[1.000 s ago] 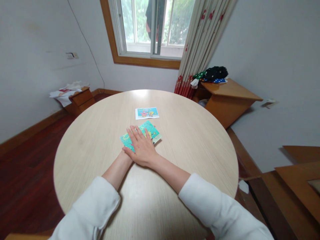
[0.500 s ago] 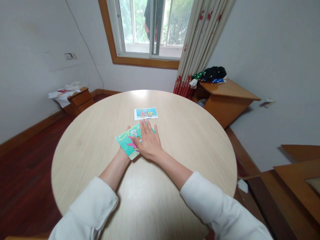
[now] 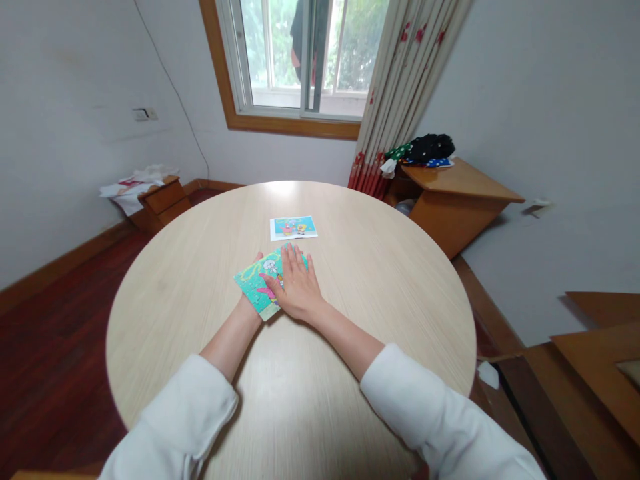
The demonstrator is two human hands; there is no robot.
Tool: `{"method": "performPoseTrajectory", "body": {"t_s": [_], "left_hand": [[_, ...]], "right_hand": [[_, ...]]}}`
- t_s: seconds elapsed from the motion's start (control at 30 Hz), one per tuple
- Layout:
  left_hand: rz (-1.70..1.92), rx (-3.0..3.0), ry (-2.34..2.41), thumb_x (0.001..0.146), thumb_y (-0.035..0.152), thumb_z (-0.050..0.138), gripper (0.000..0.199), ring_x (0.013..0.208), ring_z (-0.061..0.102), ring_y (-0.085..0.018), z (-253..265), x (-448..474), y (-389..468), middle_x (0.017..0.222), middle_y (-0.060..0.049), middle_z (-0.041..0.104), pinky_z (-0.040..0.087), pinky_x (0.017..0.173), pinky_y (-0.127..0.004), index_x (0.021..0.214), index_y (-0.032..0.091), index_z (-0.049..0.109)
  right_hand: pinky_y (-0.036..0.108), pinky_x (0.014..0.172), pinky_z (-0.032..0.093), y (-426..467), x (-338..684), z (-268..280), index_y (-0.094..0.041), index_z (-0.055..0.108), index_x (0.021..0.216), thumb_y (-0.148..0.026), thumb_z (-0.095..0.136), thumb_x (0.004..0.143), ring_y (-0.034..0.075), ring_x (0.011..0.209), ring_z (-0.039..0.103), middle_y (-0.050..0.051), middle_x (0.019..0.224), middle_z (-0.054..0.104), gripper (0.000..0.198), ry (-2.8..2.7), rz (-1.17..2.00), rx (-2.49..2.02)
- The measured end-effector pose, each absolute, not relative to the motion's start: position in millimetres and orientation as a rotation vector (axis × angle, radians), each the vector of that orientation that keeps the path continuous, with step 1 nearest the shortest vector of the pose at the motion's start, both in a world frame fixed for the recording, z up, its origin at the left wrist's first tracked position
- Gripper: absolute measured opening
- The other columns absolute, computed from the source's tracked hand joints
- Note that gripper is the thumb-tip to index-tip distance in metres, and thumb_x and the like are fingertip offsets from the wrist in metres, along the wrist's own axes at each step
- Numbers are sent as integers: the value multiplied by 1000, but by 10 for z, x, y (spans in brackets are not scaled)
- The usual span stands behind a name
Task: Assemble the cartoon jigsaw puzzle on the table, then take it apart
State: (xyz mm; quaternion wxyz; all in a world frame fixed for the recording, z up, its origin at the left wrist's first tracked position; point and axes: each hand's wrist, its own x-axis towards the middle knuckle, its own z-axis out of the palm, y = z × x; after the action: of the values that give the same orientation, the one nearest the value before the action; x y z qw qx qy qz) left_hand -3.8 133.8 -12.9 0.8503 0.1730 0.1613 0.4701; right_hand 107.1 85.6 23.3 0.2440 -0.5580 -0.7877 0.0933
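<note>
An assembled jigsaw puzzle [image 3: 255, 283], green with cartoon figures and visible piece lines, is held between my two hands just above the round table. My left hand [image 3: 249, 305] is beneath it as a support; only its heel and a fingertip past the upper edge show, and the rest is hidden. On top, my right hand [image 3: 299, 283] lies flat with fingers stretched out, covering the puzzle's right part. Beyond the hands, a printed picture card [image 3: 295, 228] with similar cartoon figures rests on the table.
The round pale wood table [image 3: 300, 407] fills the middle of the view. Behind it are a window [image 3: 310, 53] and a curtain [image 3: 395, 87]. A wooden cabinet [image 3: 460, 180] with clothes [image 3: 430, 150] on it stands at the right, a small drawer unit [image 3: 167, 200] at the left.
The right hand's fingers have drawn slightly closer together on the puzzle. The whole view has shifted a little; the puzzle stays between both hands.
</note>
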Motion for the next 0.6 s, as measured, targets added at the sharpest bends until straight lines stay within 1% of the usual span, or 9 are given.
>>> {"method": "performPoseTrajectory", "body": {"t_s": [0.17, 0.33, 0.47, 0.6], "left_hand": [[972, 441, 289, 91, 54, 17, 66, 131, 42, -25, -183, -75, 1371, 129, -6, 59, 21, 113, -43, 143, 18, 36], [958, 480, 274, 89, 58, 23, 72, 131, 41, -28, -187, -189, 1398, 132, -9, 57, 23, 112, -46, 146, 15, 29], [992, 463, 318, 87, 61, 25, 76, 131, 42, -30, -171, -365, 1484, 130, -12, 58, 23, 111, -48, 146, 13, 29], [1041, 428, 429, 88, 60, 23, 73, 126, 48, -31, -212, -569, 1628, 129, -13, 59, 21, 111, -50, 144, 15, 32]], "right_hand": [[49, 116, 2, 857, 1088, 258, -4, 17, 147, -58, 21, 92, 25, 144, 6, 18, 154, 15, 78, -2116, 270, -1462], [50, 115, 4, 899, 1215, 301, -13, 13, 149, -51, 22, 94, 22, 145, 5, 13, 155, 16, 68, -1988, 255, -1389], [48, 115, 6, 1040, 1374, 172, -15, 17, 148, -50, 17, 94, 20, 144, 11, 12, 154, 21, 64, -1832, 348, -1400], [48, 115, 9, 1206, 1486, 13, -16, 23, 147, -51, 15, 94, 19, 143, 16, 13, 153, 27, 64, -1636, 532, -1437]]}}
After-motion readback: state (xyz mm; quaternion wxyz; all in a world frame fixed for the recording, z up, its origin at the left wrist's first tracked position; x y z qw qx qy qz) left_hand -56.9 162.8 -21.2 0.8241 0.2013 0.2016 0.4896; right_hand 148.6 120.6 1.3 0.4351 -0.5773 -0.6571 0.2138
